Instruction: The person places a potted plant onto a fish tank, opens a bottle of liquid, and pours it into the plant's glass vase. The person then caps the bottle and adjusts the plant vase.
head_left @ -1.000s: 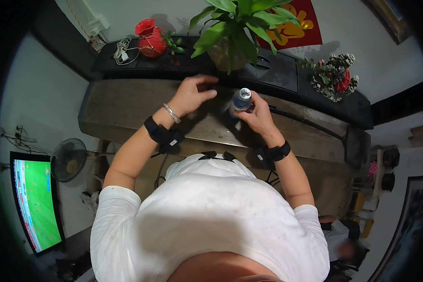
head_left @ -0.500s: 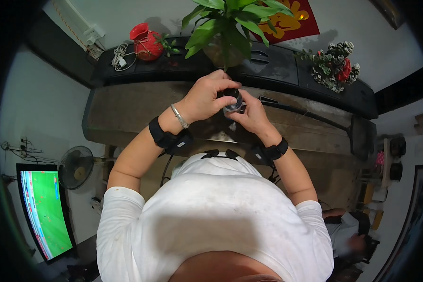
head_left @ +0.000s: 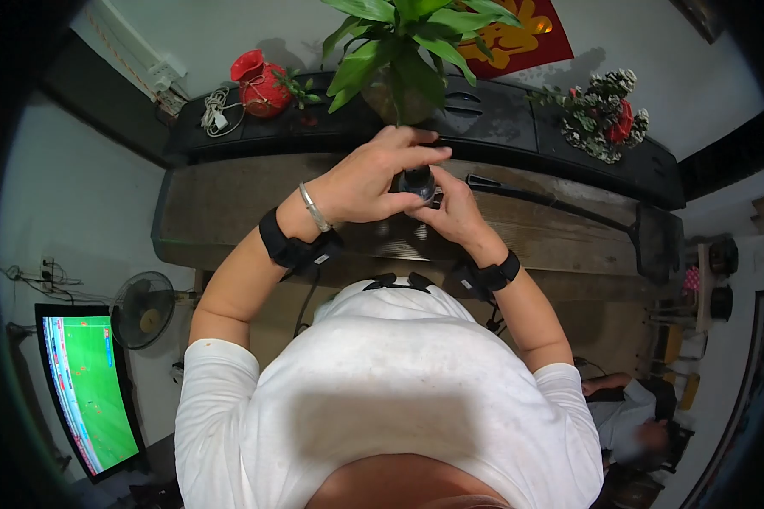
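A small bottle with a dark cap (head_left: 418,178) stands upright between my two hands, above the wooden bench top (head_left: 221,199). My right hand (head_left: 460,212) grips the bottle's body from the right. Around the cap curl the thumb and fingers of my left hand (head_left: 369,180), thumb on the near side and fingers on the far side. They partly hide the bottle. A silver bracelet (head_left: 314,208) is on my left wrist, and each forearm wears a black strap.
Behind the bench, a black cabinet (head_left: 501,127) holds a leafy plant (head_left: 407,51), a red vase (head_left: 261,89), a white cable (head_left: 218,114) and a flower arrangement (head_left: 603,119). A black long-handled tool (head_left: 560,206) lies right. A fan (head_left: 144,310) and screen (head_left: 92,390) are left; a person (head_left: 632,420) sits lower right.
My left hand has moved right from beside the bottle to its top. The silvery top seen at first now shows as a dark cap. My right hand still holds the bottle.
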`<control>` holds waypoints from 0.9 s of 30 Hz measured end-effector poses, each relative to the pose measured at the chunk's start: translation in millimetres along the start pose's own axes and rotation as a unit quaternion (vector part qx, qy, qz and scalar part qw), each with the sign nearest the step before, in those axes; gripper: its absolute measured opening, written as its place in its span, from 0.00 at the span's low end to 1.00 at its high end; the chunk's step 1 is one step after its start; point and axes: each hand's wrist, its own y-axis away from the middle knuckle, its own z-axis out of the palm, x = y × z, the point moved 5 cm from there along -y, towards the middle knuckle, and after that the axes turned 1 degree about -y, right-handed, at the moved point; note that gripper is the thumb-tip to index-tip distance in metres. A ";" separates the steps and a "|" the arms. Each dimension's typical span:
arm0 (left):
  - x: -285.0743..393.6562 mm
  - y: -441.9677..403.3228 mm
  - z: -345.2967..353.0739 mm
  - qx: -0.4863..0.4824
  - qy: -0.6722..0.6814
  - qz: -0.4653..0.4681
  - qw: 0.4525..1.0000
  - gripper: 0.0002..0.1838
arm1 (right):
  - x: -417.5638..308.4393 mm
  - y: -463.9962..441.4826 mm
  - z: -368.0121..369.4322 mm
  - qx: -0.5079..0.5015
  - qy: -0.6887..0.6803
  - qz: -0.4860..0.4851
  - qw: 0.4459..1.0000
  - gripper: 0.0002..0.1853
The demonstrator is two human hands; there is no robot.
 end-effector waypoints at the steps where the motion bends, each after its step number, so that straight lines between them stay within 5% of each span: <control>1: -1.3 0.0 -3.0 0.009 0.003 -0.057 0.998 0.18 | 3.7 0.0 1.5 -0.002 -0.001 -0.001 1.000 0.26; 4: -2.8 0.3 4.0 -0.128 -0.154 -0.181 0.963 0.20 | 12.0 -0.5 3.5 -0.002 0.014 -0.001 1.000 0.27; 6: -2.3 0.0 7.4 -0.132 -0.149 -0.191 0.961 0.18 | 4.3 -0.8 0.9 0.001 0.021 -0.028 0.999 0.27; 9: 18.0 1.1 8.0 -0.034 -0.163 0.102 0.981 0.22 | 19.7 -1.0 4.7 -0.008 -0.017 -0.023 1.000 0.27; 10: 17.8 1.5 7.3 -0.029 -0.165 0.098 0.981 0.22 | 16.0 -0.4 4.1 -0.013 -0.016 -0.025 0.999 0.27; 14: 7.6 1.0 0.1 -0.022 -0.089 -0.087 0.992 0.21 | 11.2 0.0 4.6 -0.013 -0.010 0.007 1.000 0.26; 16: -8.1 0.7 8.1 -0.132 -0.177 -0.164 0.961 0.20 | 10.4 -1.5 5.0 -0.016 0.024 -0.007 1.000 0.26; 18: -15.6 2.2 10.9 -0.120 -0.120 -0.130 0.977 0.21 | 16.8 -2.9 4.7 -0.009 0.033 0.001 0.999 0.27; 20: 3.3 1.7 7.3 -0.054 -0.135 0.111 0.983 0.23 | 23.1 -2.3 6.0 -0.016 -0.004 -0.019 1.000 0.27; 22: 7.1 1.2 2.2 -0.025 -0.132 0.117 0.984 0.23 | 20.6 -2.8 4.9 -0.016 0.028 -0.014 0.999 0.27; 25: -4.5 -3.2 -3.9 -0.073 -0.132 -0.119 0.981 0.20 | 13.5 -4.5 4.7 -0.025 -0.020 0.016 0.999 0.27; 27: -9.3 -4.9 4.2 -0.105 -0.169 -0.133 0.971 0.19 | 15.4 -5.7 6.4 -0.032 -0.012 0.010 0.999 0.27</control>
